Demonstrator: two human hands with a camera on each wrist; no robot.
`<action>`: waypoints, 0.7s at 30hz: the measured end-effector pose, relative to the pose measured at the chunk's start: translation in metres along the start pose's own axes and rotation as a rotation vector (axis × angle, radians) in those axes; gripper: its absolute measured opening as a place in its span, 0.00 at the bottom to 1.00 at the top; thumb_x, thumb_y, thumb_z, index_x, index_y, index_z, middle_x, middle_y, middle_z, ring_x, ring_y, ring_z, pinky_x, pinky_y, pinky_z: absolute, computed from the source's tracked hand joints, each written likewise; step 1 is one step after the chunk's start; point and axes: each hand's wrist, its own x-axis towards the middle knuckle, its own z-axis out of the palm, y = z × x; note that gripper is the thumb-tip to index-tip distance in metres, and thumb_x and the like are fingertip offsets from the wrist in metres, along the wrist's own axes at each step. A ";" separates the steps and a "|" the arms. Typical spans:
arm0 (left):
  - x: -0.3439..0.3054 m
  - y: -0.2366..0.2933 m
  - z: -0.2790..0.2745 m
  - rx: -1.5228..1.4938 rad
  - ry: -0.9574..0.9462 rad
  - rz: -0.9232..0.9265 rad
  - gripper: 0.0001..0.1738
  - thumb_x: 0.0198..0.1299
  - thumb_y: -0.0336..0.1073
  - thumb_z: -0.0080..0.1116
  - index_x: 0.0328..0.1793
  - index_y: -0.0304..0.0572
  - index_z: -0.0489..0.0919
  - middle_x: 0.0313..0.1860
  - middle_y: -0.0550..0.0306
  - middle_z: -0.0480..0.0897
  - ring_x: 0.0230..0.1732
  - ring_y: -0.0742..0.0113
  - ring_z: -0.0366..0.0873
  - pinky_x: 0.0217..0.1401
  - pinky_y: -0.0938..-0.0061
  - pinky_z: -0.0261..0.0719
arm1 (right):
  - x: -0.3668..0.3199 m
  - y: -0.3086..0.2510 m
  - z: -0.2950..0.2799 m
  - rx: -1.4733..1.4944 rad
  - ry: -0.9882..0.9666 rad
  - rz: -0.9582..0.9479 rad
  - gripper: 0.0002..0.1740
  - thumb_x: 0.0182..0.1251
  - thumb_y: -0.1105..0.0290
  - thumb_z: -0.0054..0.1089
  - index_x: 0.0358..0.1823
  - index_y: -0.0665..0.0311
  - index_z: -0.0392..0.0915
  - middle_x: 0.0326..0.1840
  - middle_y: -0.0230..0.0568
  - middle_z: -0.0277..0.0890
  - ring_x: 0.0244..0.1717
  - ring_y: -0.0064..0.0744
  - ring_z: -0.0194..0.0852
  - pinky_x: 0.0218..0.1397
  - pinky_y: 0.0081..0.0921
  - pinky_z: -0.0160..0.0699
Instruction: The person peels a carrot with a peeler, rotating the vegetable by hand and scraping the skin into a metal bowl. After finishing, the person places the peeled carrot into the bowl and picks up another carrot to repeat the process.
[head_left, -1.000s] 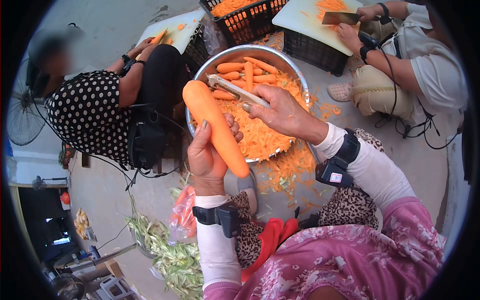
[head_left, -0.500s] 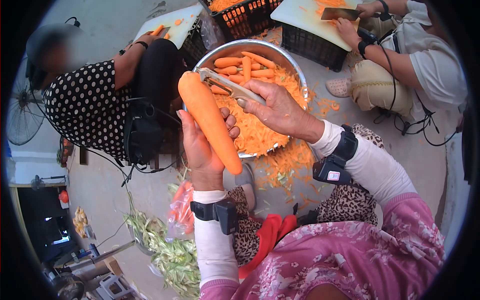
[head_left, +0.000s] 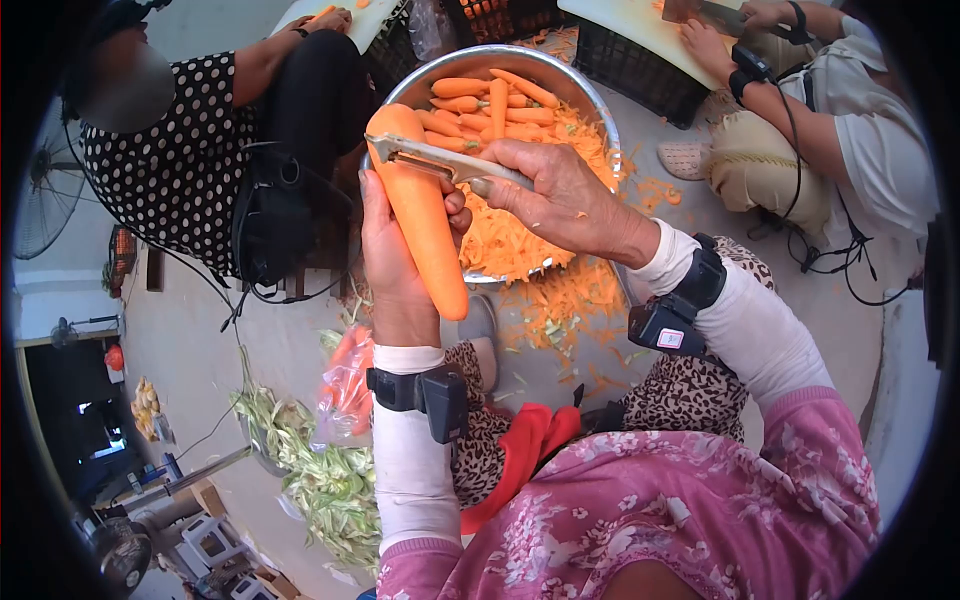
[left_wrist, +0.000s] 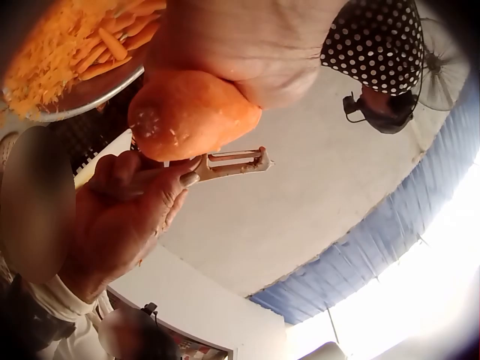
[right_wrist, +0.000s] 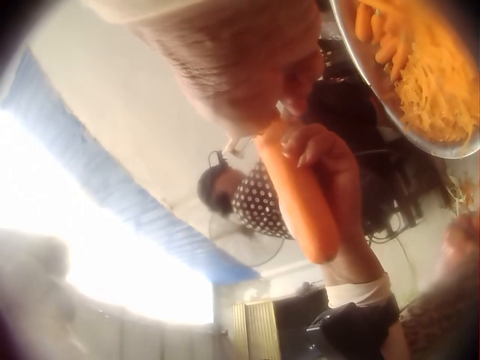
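The left hand (head_left: 392, 262) wraps fingers and thumb round the lower half of a big carrot (head_left: 420, 210), held in the air over the near rim of a metal bowl (head_left: 520, 52) on the floor. The right hand (head_left: 565, 200) grips a peeler (head_left: 435, 158), its blade across the carrot's thick end. That end points away and the tip points toward the person's lap. The carrot looks stiff, weighty and probably slick; the narrow half seems the surest hold.
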 end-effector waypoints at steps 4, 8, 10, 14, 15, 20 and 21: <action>0.001 0.001 -0.003 -0.039 0.029 -0.008 0.30 0.68 0.60 0.39 0.52 0.37 0.69 0.35 0.52 0.72 0.34 0.66 0.68 0.34 0.72 0.72 | -0.003 -0.011 -0.003 0.034 -0.118 0.051 0.11 0.66 0.66 0.57 0.40 0.68 0.76 0.24 0.35 0.69 0.29 0.22 0.66 0.33 0.25 0.68; -0.001 0.003 -0.013 0.015 0.088 0.005 0.30 0.67 0.60 0.42 0.49 0.34 0.69 0.36 0.51 0.71 0.35 0.65 0.69 0.35 0.70 0.75 | -0.005 -0.011 -0.002 -0.025 -0.210 0.028 0.12 0.65 0.64 0.58 0.38 0.68 0.77 0.21 0.36 0.68 0.25 0.23 0.66 0.30 0.27 0.68; 0.001 0.003 -0.014 0.025 -0.029 0.011 0.32 0.66 0.61 0.44 0.45 0.31 0.69 0.38 0.50 0.70 0.36 0.64 0.69 0.36 0.71 0.76 | -0.003 -0.014 -0.005 -0.045 -0.282 -0.025 0.16 0.64 0.62 0.57 0.41 0.69 0.78 0.34 0.50 0.79 0.37 0.43 0.81 0.41 0.33 0.76; -0.005 0.002 -0.005 0.017 -0.044 -0.020 0.31 0.66 0.60 0.44 0.47 0.32 0.69 0.37 0.51 0.69 0.37 0.64 0.70 0.37 0.71 0.76 | -0.003 -0.016 -0.008 -0.059 -0.323 -0.033 0.16 0.64 0.61 0.56 0.43 0.68 0.78 0.34 0.50 0.79 0.37 0.48 0.80 0.41 0.37 0.75; -0.010 0.001 0.004 0.051 0.042 -0.009 0.31 0.66 0.60 0.44 0.47 0.33 0.69 0.37 0.51 0.69 0.36 0.65 0.68 0.36 0.72 0.74 | -0.002 -0.011 -0.004 -0.100 -0.249 -0.119 0.15 0.64 0.60 0.57 0.38 0.67 0.76 0.28 0.50 0.73 0.31 0.48 0.74 0.34 0.36 0.71; -0.010 -0.002 0.001 -0.015 -0.016 -0.128 0.28 0.69 0.58 0.38 0.51 0.36 0.69 0.35 0.54 0.67 0.29 0.70 0.58 0.27 0.80 0.62 | 0.011 0.005 -0.015 -0.503 -0.043 -0.079 0.13 0.66 0.62 0.52 0.41 0.65 0.77 0.30 0.50 0.78 0.33 0.52 0.77 0.37 0.41 0.74; -0.011 -0.004 -0.001 -0.009 -0.025 -0.131 0.28 0.69 0.58 0.38 0.51 0.36 0.69 0.35 0.54 0.67 0.29 0.70 0.58 0.27 0.80 0.62 | 0.016 0.010 -0.019 -0.506 -0.032 -0.081 0.13 0.66 0.62 0.52 0.41 0.65 0.77 0.30 0.50 0.78 0.33 0.52 0.77 0.37 0.41 0.74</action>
